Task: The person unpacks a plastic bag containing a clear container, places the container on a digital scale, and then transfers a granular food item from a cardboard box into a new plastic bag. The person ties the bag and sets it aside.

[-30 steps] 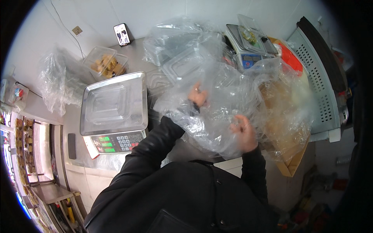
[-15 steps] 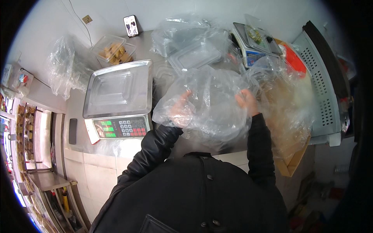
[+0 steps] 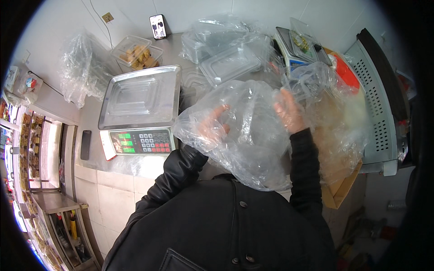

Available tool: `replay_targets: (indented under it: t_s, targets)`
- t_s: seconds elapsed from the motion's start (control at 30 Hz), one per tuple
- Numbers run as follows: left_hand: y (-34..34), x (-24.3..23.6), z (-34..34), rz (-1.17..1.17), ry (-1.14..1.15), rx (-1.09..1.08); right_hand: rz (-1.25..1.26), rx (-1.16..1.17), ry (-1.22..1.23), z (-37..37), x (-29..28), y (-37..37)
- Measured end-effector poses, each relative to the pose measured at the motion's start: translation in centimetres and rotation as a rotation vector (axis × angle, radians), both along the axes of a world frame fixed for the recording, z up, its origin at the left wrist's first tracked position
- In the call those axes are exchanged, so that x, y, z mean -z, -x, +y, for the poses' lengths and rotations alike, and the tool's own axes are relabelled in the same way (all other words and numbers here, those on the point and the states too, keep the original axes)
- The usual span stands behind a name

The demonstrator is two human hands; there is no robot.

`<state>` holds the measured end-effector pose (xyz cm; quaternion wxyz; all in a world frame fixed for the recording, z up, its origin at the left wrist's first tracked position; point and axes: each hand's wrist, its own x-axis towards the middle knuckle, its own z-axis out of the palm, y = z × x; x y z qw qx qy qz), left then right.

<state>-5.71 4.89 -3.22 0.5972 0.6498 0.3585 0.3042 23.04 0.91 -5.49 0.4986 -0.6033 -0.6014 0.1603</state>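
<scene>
Dark handset (image 3: 86, 144): flat on bench (image 3: 174, 52), left end.
Loose film (image 3: 81, 67): crumpled, behind handset, near wall.
Big scale (image 3: 153, 142): green readouts lit; metal pan on top carries a clear box or lid (image 3: 133, 99), can't tell which.
Food tub (image 3: 138, 53): clear, brown pieces inside, just behind pan.
Phone (image 3: 158, 27): upright, leaning on wall.
Left hand (image 3: 212, 128): seen through film, at left part of bag; grip blurred by film, can't tell if fingers are clamped.
Clear bag (image 3: 253, 122): crumpled, between both hands, over bench front edge.
Clear boxes (image 3: 230, 65): behind bag.
Right hand (image 3: 291, 113): at bag's right side, fingers close together, pointing away from body; can't tell if pinching film.
Small scale (image 3: 287, 47): back right, clear box on it.
Red item (image 3: 346, 74): right of small scale.
</scene>
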Motion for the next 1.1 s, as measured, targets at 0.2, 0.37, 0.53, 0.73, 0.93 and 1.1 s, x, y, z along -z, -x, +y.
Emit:
replay_targets:
  t_s: [0.2, 0.37, 0.53, 0.73, 0.93, 1.1]
  targets:
    - [-0.3, 0.7, 0.3, 0.08, -0.056, 0.053, 0.079, -0.061, 0.215, -1.1, 1.0, 2.6]
    - [-0.7, 1.4, 0.4, 0.171, -0.093, 0.087, 0.165, -0.069, 0.271, -1.4, 0.6, 3.0]
    - [-1.3, 2.2, 0.3, 0.107, 0.003, 0.086, 0.112, 0.003, 0.239, -1.5, 1.7, 3.1]
    - [-1.5, 2.5, 0.7, 0.101, 0.02, 0.112, 0.063, 0.019, 0.271, -1.4, 2.8, 2.8]
    - [-2.1, 4.0, 1.2, 0.15, -0.217, 0.015, -0.059, 0.107, 0.119, -1.2, 3.4, 3.0]
    - [-2.6, 5.2, 1.4, 0.229, -0.564, -0.116, 0.007, 0.133, 0.148, -1.0, 3.6, 3.4]
